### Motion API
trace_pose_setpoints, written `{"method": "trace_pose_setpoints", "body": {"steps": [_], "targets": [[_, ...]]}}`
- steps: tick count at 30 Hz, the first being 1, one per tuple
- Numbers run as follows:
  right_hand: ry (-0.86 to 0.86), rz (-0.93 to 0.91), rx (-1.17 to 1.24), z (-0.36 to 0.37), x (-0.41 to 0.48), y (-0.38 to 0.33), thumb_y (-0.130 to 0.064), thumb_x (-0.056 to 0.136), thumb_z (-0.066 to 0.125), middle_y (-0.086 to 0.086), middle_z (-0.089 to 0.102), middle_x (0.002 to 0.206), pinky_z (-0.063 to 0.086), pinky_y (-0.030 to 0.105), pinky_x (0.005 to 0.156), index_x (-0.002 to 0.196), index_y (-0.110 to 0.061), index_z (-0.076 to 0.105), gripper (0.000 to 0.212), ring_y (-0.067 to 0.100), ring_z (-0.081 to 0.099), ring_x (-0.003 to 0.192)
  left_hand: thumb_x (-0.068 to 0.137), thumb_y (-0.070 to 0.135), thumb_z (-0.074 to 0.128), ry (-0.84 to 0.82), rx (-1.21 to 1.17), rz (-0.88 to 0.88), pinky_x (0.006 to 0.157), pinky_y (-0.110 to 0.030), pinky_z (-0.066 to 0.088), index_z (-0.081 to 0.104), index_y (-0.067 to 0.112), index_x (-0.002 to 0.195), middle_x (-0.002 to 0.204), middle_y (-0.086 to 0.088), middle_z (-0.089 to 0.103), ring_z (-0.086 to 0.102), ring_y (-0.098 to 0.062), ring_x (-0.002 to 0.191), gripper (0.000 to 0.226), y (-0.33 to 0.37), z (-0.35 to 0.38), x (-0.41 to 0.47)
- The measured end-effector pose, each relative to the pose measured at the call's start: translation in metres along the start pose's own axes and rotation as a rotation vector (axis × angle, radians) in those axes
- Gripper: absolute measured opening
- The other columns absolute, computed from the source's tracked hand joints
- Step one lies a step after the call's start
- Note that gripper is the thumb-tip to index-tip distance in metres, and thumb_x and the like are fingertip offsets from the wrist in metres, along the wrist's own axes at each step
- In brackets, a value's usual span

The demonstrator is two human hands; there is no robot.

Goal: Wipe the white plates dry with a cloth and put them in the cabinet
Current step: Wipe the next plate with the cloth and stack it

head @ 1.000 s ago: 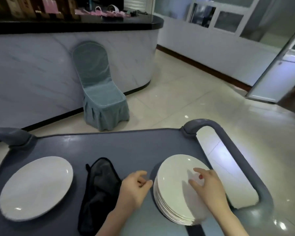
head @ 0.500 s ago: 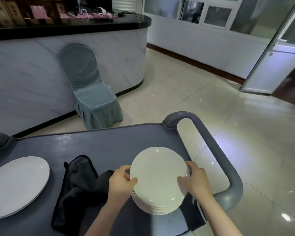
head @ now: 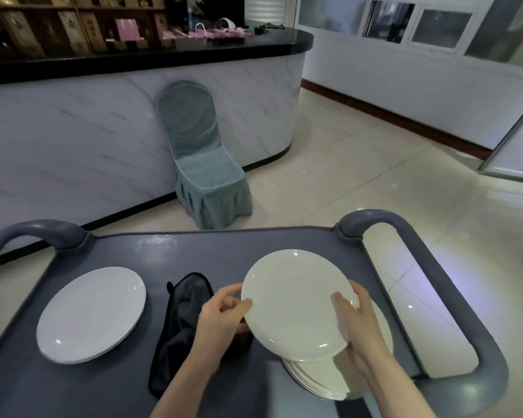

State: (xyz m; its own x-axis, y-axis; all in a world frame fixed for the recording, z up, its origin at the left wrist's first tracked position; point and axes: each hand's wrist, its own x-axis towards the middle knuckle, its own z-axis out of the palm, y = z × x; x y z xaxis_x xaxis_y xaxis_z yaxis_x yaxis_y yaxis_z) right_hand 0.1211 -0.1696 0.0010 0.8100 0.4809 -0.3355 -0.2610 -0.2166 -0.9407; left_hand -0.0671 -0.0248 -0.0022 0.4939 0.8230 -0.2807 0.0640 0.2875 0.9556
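— What's around you?
— A grey plastic cart [head: 194, 251] carries everything. Its looped handle [head: 435, 267] arches just right of your right hand [head: 357, 324]. A cloth-draped teal chair [head: 206, 164] stands beyond, against the marble-look counter [head: 73, 131].

— And the plates?
— Your left hand [head: 221, 315] and right hand clasp one smooth, round white plate [head: 293, 300] by opposite rims, above the stack [head: 323, 378]. The black cloth [head: 181, 321] lies crumpled under your left hand. A second pile [head: 91, 312], perhaps two plates, sits far left.

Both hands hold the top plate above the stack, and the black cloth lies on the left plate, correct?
No. The head view shows the black cloth lying on the cart beside the left plate, not on it. The left hand and right hand do hold the top plate above the stack.
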Motion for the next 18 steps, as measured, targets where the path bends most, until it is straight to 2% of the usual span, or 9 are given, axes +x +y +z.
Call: {"method": "trace_pose_setpoints", "body": {"steps": [2, 4, 7, 9, 11, 12, 15, 18], "targets": [[0.05, 0.002, 0.041, 0.021, 0.001, 0.002, -0.021, 0.099, 0.052, -0.006, 0.068, 0.111, 0.057, 0.035, 0.075, 0.122, -0.031, 0.056, 0.026, 0.018, 0.069, 0.097, 0.091, 0.009, 0.06, -0.029, -0.016, -0.005, 0.065, -0.033, 0.059, 0.075, 0.025, 0.099, 0.08, -0.004, 0.074, 0.072, -0.024, 0.079, 0.024, 0.004, -0.021, 0.004], [0.098, 0.01, 0.053, 0.036, 0.002, 0.003, -0.024, 0.1, 0.05, -0.009, 0.07, 0.107, 0.055, 0.029, 0.067, 0.116, -0.033, 0.061, 0.021, 0.014, 0.07, 0.091, 0.092, 0.009, 0.055, -0.017, 0.098, 0.017, 0.07, -0.034, 0.06, 0.076, 0.029, 0.097, 0.084, -0.004, 0.075, 0.072, -0.022, 0.08, 0.03, 0.001, -0.04, 0.014], [0.13, 0.04, 0.054, 0.049, 0.005, 0.003, -0.024, 0.099, 0.05, -0.004, 0.074, 0.106, 0.058, 0.035, 0.075, 0.116, -0.028, 0.066, 0.024, 0.02, 0.072, 0.093, 0.086, 0.01, 0.061, 0.028, 0.48, 0.097, 0.088, -0.034, 0.054, 0.072, 0.029, 0.105, 0.088, 0.005, 0.072, 0.067, -0.01, 0.086, 0.028, -0.016, -0.061, 0.032], [0.161, 0.046, 0.045, 0.053, 0.006, 0.005, -0.026, 0.098, 0.052, -0.004, 0.075, 0.104, 0.058, 0.036, 0.075, 0.113, -0.026, 0.068, 0.022, 0.021, 0.072, 0.092, 0.084, 0.024, 0.067, -0.113, 0.785, 0.163, 0.098, -0.029, 0.045, 0.064, 0.028, 0.121, 0.112, 0.007, 0.062, 0.057, -0.011, 0.108, 0.038, -0.034, -0.07, 0.043], [0.203, 0.048, 0.032, 0.057, 0.005, 0.007, -0.027, 0.098, 0.054, -0.001, 0.074, 0.108, 0.057, 0.043, 0.086, 0.113, -0.025, 0.068, 0.02, 0.024, 0.07, 0.097, 0.084, 0.045, 0.063, -0.295, 1.165, 0.226, 0.103, -0.027, 0.036, 0.051, 0.033, 0.135, 0.129, 0.009, 0.047, 0.04, -0.014, 0.123, 0.054, -0.054, -0.078, 0.051], [0.225, 0.049, 0.026, 0.06, 0.005, 0.008, -0.028, 0.098, 0.055, 0.0, 0.073, 0.111, 0.055, 0.048, 0.092, 0.115, -0.024, 0.067, 0.021, 0.025, 0.069, 0.1, 0.084, 0.05, 0.06, -0.33, 1.286, 0.269, 0.103, -0.026, 0.034, 0.048, 0.035, 0.137, 0.132, 0.01, 0.043, 0.036, -0.014, 0.125, 0.056, -0.062, -0.083, 0.054], [0.278, 0.051, 0.011, 0.068, 0.003, 0.011, -0.028, 0.098, 0.057, 0.002, 0.07, 0.116, 0.05, 0.05, 0.1, 0.115, -0.022, 0.065, 0.02, 0.027, 0.066, 0.104, 0.089, 0.045, 0.057, -0.296, 1.307, 0.353, 0.098, -0.024, 0.034, 0.054, 0.034, 0.128, 0.128, 0.015, 0.045, 0.037, -0.01, 0.123, 0.04, -0.074, -0.092, 0.062], [0.318, 0.046, -0.016, 0.079, 0.0, 0.011, -0.029, 0.098, 0.058, 0.001, 0.067, 0.117, 0.048, 0.048, 0.101, 0.112, -0.027, 0.063, 0.015, 0.027, 0.064, 0.107, 0.093, 0.027, 0.059, -0.22, 1.039, 0.354, 0.085, -0.017, 0.039, 0.06, 0.03, 0.108, 0.111, 0.014, 0.058, 0.049, -0.01, 0.109, 0.015, -0.072, -0.102, 0.069]]}}
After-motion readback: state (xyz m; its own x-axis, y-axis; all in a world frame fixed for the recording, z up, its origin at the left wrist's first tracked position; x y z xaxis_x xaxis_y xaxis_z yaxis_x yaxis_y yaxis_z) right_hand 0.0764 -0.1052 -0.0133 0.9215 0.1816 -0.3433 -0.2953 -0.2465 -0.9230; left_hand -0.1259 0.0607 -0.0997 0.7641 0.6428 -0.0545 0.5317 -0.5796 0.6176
